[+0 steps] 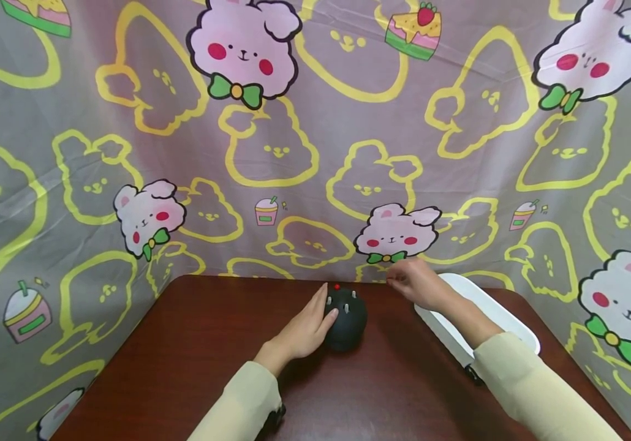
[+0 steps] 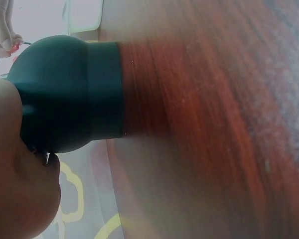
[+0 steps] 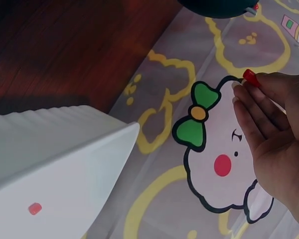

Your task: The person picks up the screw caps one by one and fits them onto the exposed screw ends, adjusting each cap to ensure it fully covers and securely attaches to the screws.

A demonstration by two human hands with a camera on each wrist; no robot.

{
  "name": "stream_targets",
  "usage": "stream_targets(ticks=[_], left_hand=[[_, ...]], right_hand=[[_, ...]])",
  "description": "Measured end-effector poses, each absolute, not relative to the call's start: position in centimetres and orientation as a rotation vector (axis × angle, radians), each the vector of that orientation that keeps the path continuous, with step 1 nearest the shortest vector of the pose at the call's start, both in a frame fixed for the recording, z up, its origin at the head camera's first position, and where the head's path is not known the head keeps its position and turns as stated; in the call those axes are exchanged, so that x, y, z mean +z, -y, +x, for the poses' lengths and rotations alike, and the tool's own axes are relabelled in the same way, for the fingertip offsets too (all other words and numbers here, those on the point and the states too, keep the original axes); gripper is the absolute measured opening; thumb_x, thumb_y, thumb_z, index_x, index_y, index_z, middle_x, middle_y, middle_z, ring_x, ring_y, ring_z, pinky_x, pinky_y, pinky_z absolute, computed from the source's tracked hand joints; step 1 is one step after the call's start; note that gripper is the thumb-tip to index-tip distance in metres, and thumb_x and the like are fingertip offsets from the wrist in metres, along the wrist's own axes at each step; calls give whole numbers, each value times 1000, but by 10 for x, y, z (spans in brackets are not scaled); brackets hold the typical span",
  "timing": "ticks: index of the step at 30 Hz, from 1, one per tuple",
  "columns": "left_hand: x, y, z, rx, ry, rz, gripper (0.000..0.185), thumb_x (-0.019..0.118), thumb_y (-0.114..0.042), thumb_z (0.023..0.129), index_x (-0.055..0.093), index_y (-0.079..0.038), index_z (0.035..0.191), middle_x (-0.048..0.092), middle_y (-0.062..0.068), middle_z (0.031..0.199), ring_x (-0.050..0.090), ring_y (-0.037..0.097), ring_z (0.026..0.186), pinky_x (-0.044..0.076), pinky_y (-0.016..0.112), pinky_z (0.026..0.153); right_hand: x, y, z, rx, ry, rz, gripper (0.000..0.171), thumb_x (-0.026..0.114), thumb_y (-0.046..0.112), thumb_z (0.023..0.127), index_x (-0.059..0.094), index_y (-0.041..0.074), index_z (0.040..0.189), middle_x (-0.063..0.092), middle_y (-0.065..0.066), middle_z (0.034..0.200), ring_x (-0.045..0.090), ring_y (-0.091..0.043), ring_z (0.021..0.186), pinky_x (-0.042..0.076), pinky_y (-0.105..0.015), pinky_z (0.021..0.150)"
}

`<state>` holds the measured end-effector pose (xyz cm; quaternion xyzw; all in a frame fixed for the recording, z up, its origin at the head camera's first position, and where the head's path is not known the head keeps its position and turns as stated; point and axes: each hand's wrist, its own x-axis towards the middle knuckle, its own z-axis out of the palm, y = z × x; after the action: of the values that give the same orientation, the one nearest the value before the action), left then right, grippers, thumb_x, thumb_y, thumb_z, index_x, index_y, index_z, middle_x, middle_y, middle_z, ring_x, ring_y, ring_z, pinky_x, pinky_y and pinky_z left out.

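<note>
A black rounded object (image 1: 345, 327) with a ball-like body and several short silver pegs stands on the table. Atop it sits a small red piece (image 1: 337, 286). My left hand (image 1: 307, 324) rests against its left side, fingers fairly straight and thumb toward the front; the left wrist view shows the hand (image 2: 20, 164) touching the dark surface. To the right of the object, raised above the table's far part, my right hand (image 1: 417, 283) pinches another small red piece (image 3: 250, 78) between thumb and fingertips. Its exact shape is hard to make out.
A white tray (image 1: 530, 340) lies on the right of the table, under my right forearm. Inside it the right wrist view shows a small red piece (image 3: 35, 208). The brown table (image 1: 183, 367) meets a patterned cloth (image 1: 304, 153) at the back and sides.
</note>
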<state>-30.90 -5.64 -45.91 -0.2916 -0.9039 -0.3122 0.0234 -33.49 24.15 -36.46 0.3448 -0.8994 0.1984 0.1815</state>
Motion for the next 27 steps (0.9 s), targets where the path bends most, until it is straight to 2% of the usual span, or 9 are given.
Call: stream_targets(ticks=[13,27], left_hand=[[-457,57,-309,-980,2802,-912,77,30,-53,110,9,-2,164,9,11,172,14,22,157,21,44,124],[-460,56,-310,-974,2780,-913,77,29,-53,110,11,-2,164,10,12,171,15,23,156,22,46,124]], right_hand=[[-367,-227,-332,622,2535,979,9,76,-2,88,77,5,92,74,0,85,69,-11,75,60,-33,69],[-366,-216,-328,660,2487,1021,11,76,-2,88,76,9,90,72,1,84,68,-10,76,59,-34,72]])
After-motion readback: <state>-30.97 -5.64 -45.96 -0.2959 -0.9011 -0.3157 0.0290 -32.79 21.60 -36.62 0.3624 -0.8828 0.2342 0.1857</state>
